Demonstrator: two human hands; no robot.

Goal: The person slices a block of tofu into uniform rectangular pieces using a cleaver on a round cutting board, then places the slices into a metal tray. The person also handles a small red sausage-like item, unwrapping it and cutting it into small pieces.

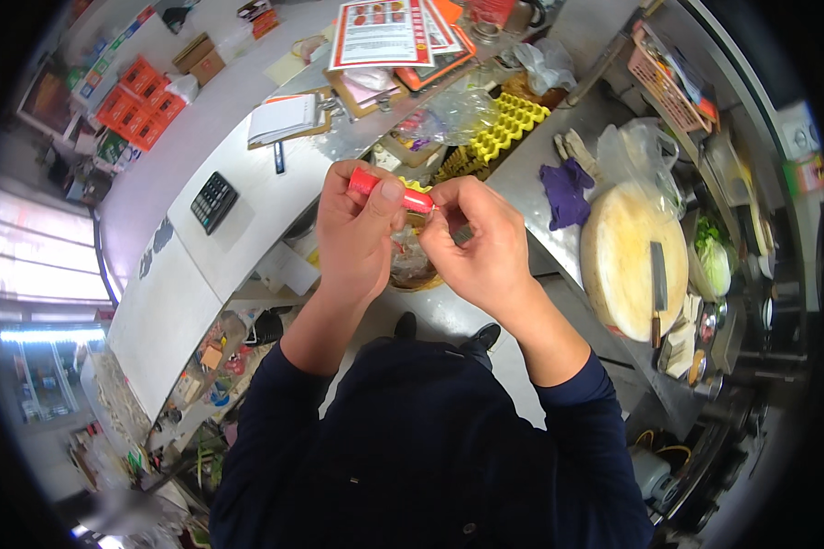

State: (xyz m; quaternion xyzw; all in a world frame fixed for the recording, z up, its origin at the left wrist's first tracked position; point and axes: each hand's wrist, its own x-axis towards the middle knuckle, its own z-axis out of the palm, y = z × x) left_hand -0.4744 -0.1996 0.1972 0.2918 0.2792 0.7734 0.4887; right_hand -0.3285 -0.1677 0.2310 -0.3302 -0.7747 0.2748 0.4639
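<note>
In front of my body I hold a shiny red sausage-shaped tube (pixel 408 198) at a slant, its far end up at the left. My left hand (pixel 360 220) is wrapped round its upper left part, the thumb lying along it. At the lower right end, my right hand (pixel 479 240) pinches the tip between thumb and fingertips. A small pale bit shows at that pinch, too small to name. Beneath the hands, partly hidden, stands a round bin (pixel 416 282) lined with a clear bag. Whether the tube is sealed or torn, I cannot tell.
On the left counter lie a black calculator (pixel 213 202) and a notepad (pixel 284 119). Yellow egg trays (pixel 511 124) stand ahead. To the right, a knife (pixel 658 288) rests on a round chopping board (pixel 618 265), near a purple cloth (pixel 566 194) and a cabbage (pixel 715 266).
</note>
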